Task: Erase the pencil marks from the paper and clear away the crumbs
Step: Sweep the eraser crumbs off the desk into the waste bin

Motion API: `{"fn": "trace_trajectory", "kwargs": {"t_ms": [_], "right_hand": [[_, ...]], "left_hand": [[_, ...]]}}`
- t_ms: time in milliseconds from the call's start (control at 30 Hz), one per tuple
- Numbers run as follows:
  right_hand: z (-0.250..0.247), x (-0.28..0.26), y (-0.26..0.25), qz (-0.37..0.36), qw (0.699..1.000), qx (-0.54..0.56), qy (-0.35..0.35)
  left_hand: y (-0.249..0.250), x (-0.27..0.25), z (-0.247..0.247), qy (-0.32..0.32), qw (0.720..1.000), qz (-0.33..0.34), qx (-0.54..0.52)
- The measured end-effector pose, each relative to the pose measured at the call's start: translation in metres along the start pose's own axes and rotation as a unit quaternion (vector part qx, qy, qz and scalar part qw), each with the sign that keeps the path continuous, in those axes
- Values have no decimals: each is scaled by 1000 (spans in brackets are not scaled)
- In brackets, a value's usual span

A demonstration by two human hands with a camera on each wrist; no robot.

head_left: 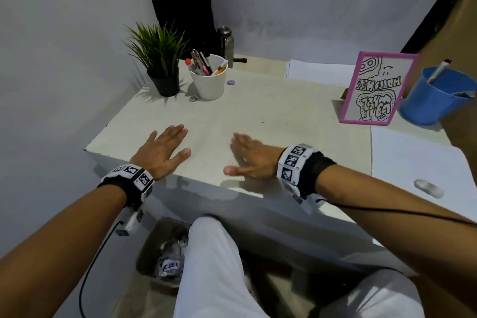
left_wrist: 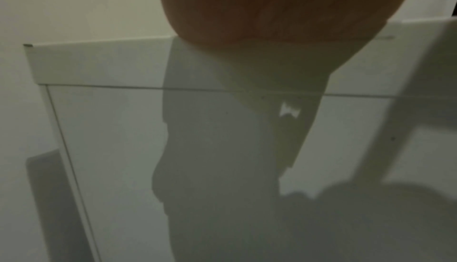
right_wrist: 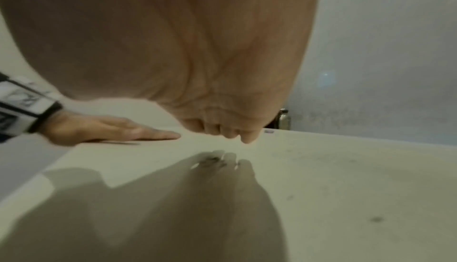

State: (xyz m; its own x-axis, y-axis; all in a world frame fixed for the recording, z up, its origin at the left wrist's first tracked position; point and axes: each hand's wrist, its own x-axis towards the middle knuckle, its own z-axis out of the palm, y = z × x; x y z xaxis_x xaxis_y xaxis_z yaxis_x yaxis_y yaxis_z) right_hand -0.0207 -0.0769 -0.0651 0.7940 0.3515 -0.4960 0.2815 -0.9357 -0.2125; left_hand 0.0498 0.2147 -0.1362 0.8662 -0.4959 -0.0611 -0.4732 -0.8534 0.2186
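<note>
Both my hands lie over a cream sheet (head_left: 258, 111) that covers the desk top. My left hand (head_left: 167, 147) rests flat on it near the front left corner, fingers straight and spread. My right hand (head_left: 245, 157) is open too, palm down, its fingers blurred; in the right wrist view its fingertips (right_wrist: 245, 139) hang just above the sheet over their own shadow. Faint grey smudges (right_wrist: 321, 158) and a few dark specks (right_wrist: 375, 219) show on the sheet. A pale eraser (head_left: 428, 188) lies alone on white paper (head_left: 413, 157) at the right. The left wrist view shows only my palm heel (left_wrist: 272, 8).
At the back stand a potted plant (head_left: 161, 59), a white cup of pens (head_left: 209, 77) and a steel bottle (head_left: 226, 42). A pink-framed drawing (head_left: 376, 88) and a blue cup (head_left: 436, 95) stand at the right. A waste bin (head_left: 165, 253) sits under the desk's front edge.
</note>
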Motion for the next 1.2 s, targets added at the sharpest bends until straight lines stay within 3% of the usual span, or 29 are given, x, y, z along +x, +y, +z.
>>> {"fn": "trace_trajectory", "kwargs": {"t_ms": [67, 133, 267, 367, 500, 600, 667, 733, 833, 933, 1067, 1133, 1200], "right_hand": [[-22, -3, 19, 28, 998, 39, 45], [-37, -2, 57, 112, 988, 60, 84], [-22, 15, 100, 252, 966, 32, 51], [-4, 36, 73, 219, 973, 29, 64], [4, 43, 18, 64, 997, -30, 17], [-5, 20, 16, -33, 999, -3, -3], [-7, -9, 41, 11, 999, 29, 35], [2, -38, 72, 133, 989, 18, 61], [33, -63, 78, 261, 965, 4, 17], [53, -46, 30, 239, 969, 35, 56], [44, -9, -36, 125, 990, 41, 50], [28, -13, -28, 108, 990, 53, 73], [17, -34, 2, 163, 980, 70, 94]], "left_hand": [[1, -1, 0, 5, 1000, -3, -4], [1, -1, 1, 10, 1000, -3, -1], [0, 0, 2, 17, 1000, -5, -1], [-1, 1, 3, 18, 1000, -6, 2], [-4, 2, 5, 15, 1000, -7, 1], [-5, 3, 6, 17, 1000, -5, 4], [-6, 3, 6, 20, 1000, -3, 2], [-6, 2, 6, 22, 1000, -1, 3], [-5, 2, 6, 17, 1000, -3, 6], [-5, 3, 5, 12, 1000, -3, 8], [-3, 0, 3, 0, 1000, -11, 2], [-3, 1, 2, -1, 1000, -13, -4], [-3, 1, 3, 3, 1000, -13, -7]]}}
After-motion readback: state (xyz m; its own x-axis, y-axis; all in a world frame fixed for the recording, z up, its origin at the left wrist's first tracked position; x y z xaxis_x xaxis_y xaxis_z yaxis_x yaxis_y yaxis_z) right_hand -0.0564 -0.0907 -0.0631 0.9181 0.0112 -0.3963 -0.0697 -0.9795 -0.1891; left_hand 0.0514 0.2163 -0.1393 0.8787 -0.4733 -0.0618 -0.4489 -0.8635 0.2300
